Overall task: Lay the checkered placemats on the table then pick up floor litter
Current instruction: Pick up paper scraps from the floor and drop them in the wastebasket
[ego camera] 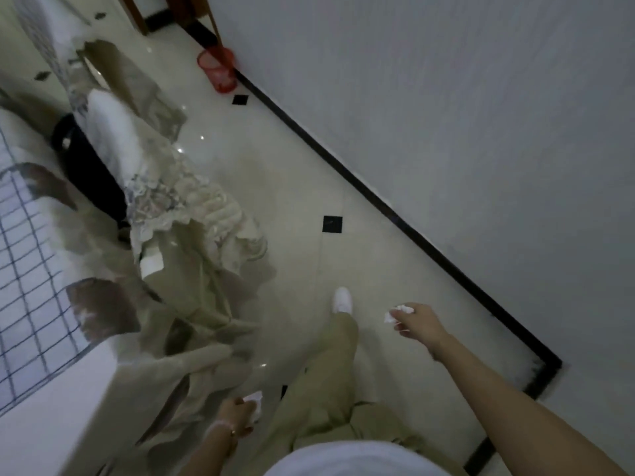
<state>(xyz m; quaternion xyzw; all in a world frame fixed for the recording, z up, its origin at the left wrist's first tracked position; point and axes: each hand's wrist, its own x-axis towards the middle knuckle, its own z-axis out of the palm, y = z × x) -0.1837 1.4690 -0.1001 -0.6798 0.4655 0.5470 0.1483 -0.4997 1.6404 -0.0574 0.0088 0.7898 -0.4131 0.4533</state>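
- The right hand (417, 322) is curled around a crumpled white tissue (398, 312), which pokes out past the fingertips; the arm reaches forward and down over the floor.
- The left hand (233, 415) is closed on a second white paper scrap (255, 400), held low beside the person's beige trouser leg (330, 372).
- A white shoe (342, 299) is planted on the glossy cream tile floor (292, 187), just left of the right hand.
- The checkered placemat (27, 269), white with dark grid lines, lies flat on the table (58, 407) at the left edge of the view.
- Chairs draped in beige and lace-trimmed covers (178, 235) stand between the table and the open floor.
- A red mesh waste basket (218, 68) stands far ahead against the white wall (446, 115), beside the black skirting strip (378, 201).
- The view is blurred, so finer detail of the paper cannot be told.
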